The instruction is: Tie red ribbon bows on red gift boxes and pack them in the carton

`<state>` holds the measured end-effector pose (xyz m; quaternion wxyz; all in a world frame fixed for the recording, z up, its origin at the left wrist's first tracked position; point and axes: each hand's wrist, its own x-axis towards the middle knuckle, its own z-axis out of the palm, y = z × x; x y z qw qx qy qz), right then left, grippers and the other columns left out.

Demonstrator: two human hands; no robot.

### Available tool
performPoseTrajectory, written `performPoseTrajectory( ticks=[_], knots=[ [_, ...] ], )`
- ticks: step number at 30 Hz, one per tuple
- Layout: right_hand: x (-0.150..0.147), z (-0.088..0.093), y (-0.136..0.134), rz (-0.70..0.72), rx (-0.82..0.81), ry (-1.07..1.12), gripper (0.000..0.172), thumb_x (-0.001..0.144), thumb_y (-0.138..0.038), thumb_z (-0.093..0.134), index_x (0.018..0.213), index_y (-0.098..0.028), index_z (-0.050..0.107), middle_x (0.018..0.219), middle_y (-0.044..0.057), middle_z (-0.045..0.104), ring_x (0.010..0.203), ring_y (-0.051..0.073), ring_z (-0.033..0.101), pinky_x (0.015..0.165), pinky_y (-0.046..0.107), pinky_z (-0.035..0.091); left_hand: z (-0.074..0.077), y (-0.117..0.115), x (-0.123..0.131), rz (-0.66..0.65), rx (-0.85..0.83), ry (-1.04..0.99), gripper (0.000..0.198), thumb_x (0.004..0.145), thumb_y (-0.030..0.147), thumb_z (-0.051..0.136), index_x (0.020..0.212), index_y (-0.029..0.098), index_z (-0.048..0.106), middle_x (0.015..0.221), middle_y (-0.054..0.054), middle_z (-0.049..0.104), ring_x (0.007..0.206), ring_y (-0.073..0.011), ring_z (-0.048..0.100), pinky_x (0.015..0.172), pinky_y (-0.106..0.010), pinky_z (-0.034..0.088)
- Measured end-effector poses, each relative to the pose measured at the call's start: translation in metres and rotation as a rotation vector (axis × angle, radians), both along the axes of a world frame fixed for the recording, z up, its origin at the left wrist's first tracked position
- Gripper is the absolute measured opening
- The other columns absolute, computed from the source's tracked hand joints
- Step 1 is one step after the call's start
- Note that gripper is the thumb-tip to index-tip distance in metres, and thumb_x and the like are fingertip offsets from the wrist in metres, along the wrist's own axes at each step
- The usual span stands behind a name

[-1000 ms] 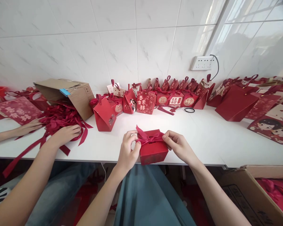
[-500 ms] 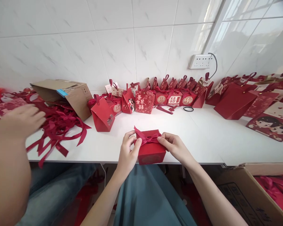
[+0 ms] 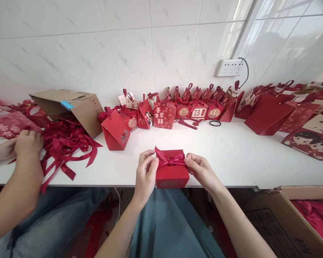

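A small red box [image 3: 172,177] stands at the table's front edge, between my hands. Across its top lies a crimson ribbon [image 3: 171,161] knotted in the middle. My left hand [image 3: 146,173] pinches the ribbon's left part between thumb and fingers, at the box's upper left corner. On the other side, my right hand [image 3: 201,172] has thumb and fingers closed on the ribbon's right part. Behind and to the left, a taller red gift box [image 3: 115,132] stands on the table.
A person's hands [image 3: 28,143] work at the left beside a heap of crimson ribbons [image 3: 70,143] and an open cardboard box [image 3: 88,111]. Decorated boxes [image 3: 164,114] line the wall. A carton [image 3: 282,218] holds red items at the lower right.
My hands have moved slightly apart, and the ribbon is stretched flatter with its knot in plain view. The other person's raised hand has come down to the left side of the table.
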<state>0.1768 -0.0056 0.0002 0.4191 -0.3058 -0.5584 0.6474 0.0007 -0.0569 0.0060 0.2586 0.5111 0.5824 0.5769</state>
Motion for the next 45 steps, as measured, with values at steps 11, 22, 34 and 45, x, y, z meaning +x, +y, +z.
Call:
performPoseTrajectory(
  ticks=[11,22,34,45],
  knots=[
    [0.006,-0.007,0.008,0.056,0.015,-0.045,0.047,0.078,-0.055,0.061,0.060,-0.020,0.036,0.049,-0.007,0.033,0.047,0.007,0.022,0.050,0.024,0.017,-0.001,0.006,-0.004,-0.074,-0.036,-0.008,0.028,0.088,0.034,0.044,0.069,0.017,0.057,0.106,-0.007,0.053,0.103,-0.0183,0.053,0.086,-0.024,0.044],
    [0.022,-0.013,0.011,-0.109,0.167,-0.124,0.044,0.082,-0.060,0.053,0.065,-0.020,0.044,0.058,-0.003,0.043,0.054,0.012,0.041,0.056,0.026,0.034,-0.014,0.003,-0.021,-0.179,-0.145,-0.148,0.038,0.080,0.056,0.052,0.089,0.019,0.051,0.112,-0.009,0.054,0.106,-0.0222,0.055,0.087,-0.031,0.046],
    [0.036,0.003,-0.023,-0.388,0.210,-0.387,0.042,0.089,-0.057,0.041,0.083,-0.020,0.060,0.054,0.000,0.056,0.064,0.019,0.058,0.077,0.035,0.046,-0.004,0.002,-0.057,0.240,-0.011,0.029,0.038,0.085,0.041,0.051,0.119,0.025,0.044,0.137,-0.009,0.042,0.132,-0.0237,0.036,0.110,-0.043,0.028],
    [0.003,-0.008,-0.015,-0.084,0.321,-0.278,0.037,0.087,-0.048,0.052,0.115,-0.023,0.049,0.124,0.012,0.052,0.114,0.025,0.052,0.093,0.043,0.046,-0.010,0.009,-0.036,-0.125,-0.085,-0.170,0.047,0.077,0.044,0.059,0.116,0.022,0.045,0.128,-0.010,0.052,0.116,-0.0220,0.054,0.093,-0.034,0.047]
  ],
)
